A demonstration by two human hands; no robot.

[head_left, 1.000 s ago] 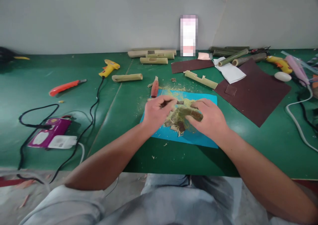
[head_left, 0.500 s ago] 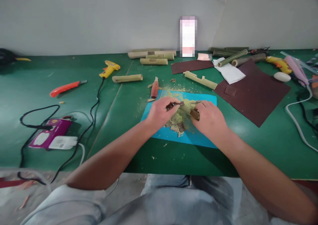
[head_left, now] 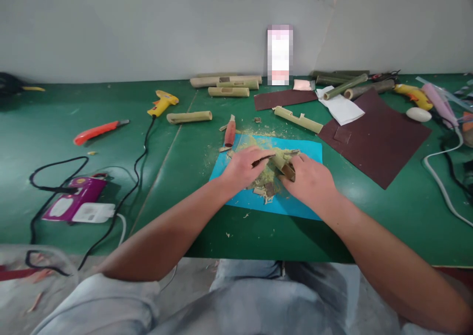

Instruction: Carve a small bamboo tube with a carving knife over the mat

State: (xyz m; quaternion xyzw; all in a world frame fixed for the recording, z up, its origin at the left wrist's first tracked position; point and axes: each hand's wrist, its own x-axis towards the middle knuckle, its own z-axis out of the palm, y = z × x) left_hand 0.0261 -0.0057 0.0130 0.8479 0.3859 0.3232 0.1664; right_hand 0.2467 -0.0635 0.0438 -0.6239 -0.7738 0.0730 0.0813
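Observation:
My right hand (head_left: 312,177) is closed around a short bamboo tube (head_left: 280,164), whose hollow end faces me. In my left hand (head_left: 241,168) is a small folded piece of brown sandpaper (head_left: 266,157), pinched between the fingers and touching or very near the tube's left side; the exact contact is too small to tell. Both hands are above a blue sheet (head_left: 242,201) strewn with pale bamboo dust and several scraps (head_left: 269,189). A red-handled carving knife (head_left: 229,132) lies just past my left hand.
Cut bamboo lengths (head_left: 297,120) lie beyond the sheet. At right are a large brown sandpaper sheet (head_left: 380,133), white paper (head_left: 343,109) and a pink glue gun (head_left: 439,103). Leftward are a yellow glue gun (head_left: 162,103), a red utility knife (head_left: 96,132) and a purple power strip (head_left: 79,194) with cords.
My left fingers have straightened and moved slightly over the tube with the sandpaper. The bamboo tube has turned a little in my right hand.

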